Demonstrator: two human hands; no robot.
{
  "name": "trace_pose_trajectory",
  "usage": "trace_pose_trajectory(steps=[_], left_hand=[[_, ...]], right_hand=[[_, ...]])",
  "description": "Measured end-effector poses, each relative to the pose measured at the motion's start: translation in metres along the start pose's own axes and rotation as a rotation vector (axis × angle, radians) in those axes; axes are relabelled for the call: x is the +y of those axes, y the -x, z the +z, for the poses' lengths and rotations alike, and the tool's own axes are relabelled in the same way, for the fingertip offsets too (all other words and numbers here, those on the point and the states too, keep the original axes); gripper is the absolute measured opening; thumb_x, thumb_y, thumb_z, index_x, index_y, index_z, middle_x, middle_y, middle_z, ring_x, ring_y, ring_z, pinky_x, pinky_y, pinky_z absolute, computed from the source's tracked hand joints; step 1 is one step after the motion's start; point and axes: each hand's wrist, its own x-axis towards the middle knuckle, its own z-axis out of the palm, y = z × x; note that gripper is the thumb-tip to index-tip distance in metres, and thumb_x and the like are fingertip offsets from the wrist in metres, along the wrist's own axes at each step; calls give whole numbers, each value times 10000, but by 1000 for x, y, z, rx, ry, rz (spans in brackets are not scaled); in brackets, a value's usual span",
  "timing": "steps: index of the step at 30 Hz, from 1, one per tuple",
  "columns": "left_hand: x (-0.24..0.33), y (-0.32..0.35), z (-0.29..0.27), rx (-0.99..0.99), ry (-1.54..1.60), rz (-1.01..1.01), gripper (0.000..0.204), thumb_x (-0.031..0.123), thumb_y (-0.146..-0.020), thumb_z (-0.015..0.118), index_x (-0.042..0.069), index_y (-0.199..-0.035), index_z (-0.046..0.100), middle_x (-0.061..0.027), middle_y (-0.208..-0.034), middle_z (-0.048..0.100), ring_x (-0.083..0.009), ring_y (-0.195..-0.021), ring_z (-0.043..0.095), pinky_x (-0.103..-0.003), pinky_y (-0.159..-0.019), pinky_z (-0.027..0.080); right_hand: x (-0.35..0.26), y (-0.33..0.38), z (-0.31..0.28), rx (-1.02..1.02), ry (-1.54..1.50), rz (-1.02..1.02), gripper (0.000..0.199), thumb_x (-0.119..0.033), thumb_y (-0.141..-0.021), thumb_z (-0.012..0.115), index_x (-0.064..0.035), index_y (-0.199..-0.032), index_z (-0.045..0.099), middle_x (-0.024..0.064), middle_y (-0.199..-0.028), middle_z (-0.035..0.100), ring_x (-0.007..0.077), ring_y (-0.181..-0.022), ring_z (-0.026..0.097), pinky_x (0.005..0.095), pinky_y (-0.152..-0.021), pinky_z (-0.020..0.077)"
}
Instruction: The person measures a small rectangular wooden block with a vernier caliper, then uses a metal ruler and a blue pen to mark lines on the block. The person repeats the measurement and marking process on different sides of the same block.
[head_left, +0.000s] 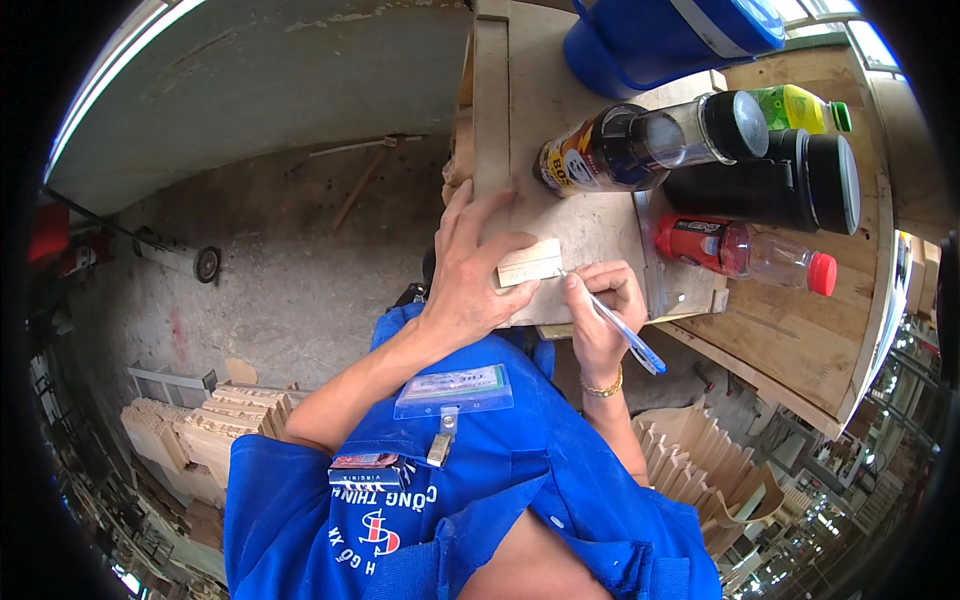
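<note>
Between the thumb and fingers of my left hand is a small pale wood block, held at the front of a wooden bench top. Faint lines run across the block's upper face. My right hand pinches a pen with a clear barrel and a blue end. The pen's tip is at the block's right edge; whether it touches cannot be made out. A dark bottle with a yellow label stands just beyond the block.
At the back is a blue bucket. To the right are a black flask, a red-labelled bottle with a red cap and a green-capped bottle. Stacked wood pieces lie at lower left, more at lower right.
</note>
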Motion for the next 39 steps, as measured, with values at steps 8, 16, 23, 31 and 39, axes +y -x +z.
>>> trace_pose_trajectory(steps=[8,16,23,31,39], left_hand=[[-3,-6,-1,-2,-16,14,415,128,-660,837,78,-1056,722,-174,-1440,474,-449,-1441,284,-533,-1151,303],[-4,-7,0,3,-28,21,429,136,-646,842,80,-1054,721,-187,-1434,473,-461,-1432,293,-536,-1147,303],[-4,-7,0,5,-25,26,420,150,-651,835,84,-1049,721,-188,-1418,473,-465,-1423,286,-543,-1150,292],[-3,-5,2,6,-10,14,413,151,-659,831,87,-1054,725,-197,-1410,473,-469,-1421,284,-547,-1154,281],[-3,-6,1,8,-8,23,412,151,-661,832,88,-1055,727,-196,-1405,480,-468,-1420,286,-547,-1154,279]], right_hand=[[8,-11,2,-56,33,-96,202,53,-854,719,2,-786,536,107,-831,632,121,-709,616,236,-582,487],[9,-11,2,-38,37,-97,227,63,-840,725,1,-750,526,115,-810,638,152,-709,634,261,-584,491],[8,-10,1,-35,11,-107,188,54,-860,717,8,-789,548,121,-841,644,125,-719,631,245,-589,501],[11,-8,3,-4,65,-113,184,53,-860,714,9,-790,550,122,-852,642,132,-724,635,249,-590,502],[15,-7,2,1,39,-173,197,49,-862,709,9,-784,533,131,-856,637,147,-722,635,254,-597,503]])
